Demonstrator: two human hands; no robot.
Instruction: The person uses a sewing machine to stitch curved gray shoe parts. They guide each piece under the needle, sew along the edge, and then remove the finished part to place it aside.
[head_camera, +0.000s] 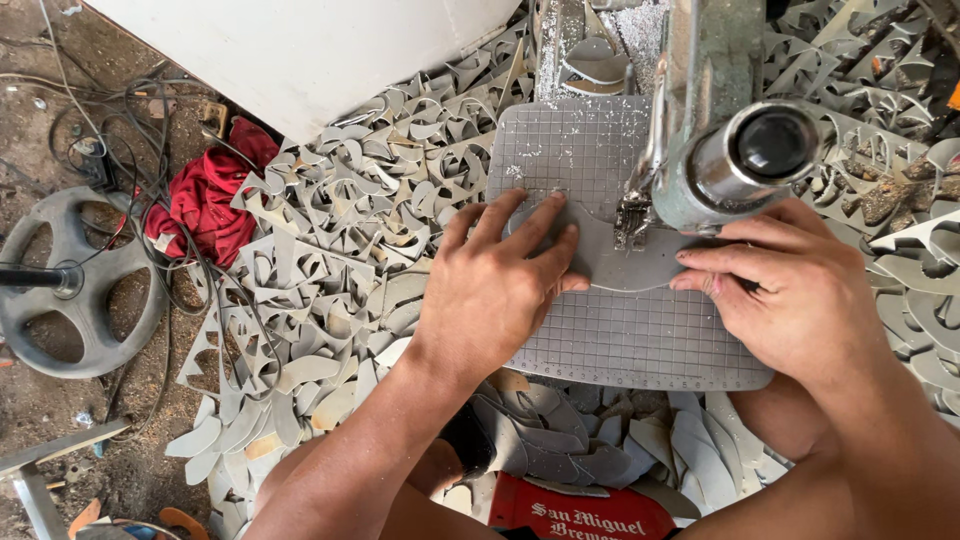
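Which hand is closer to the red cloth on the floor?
Left. The left hand presses the grey cutout piece on the gridded plate, on the side toward the red cloth. The right hand lies farther away, beyond the machine's needle.

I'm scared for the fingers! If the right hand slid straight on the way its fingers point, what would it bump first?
Probably the left hand's fingers, across the grey cutout; the presser foot sits just above that line.
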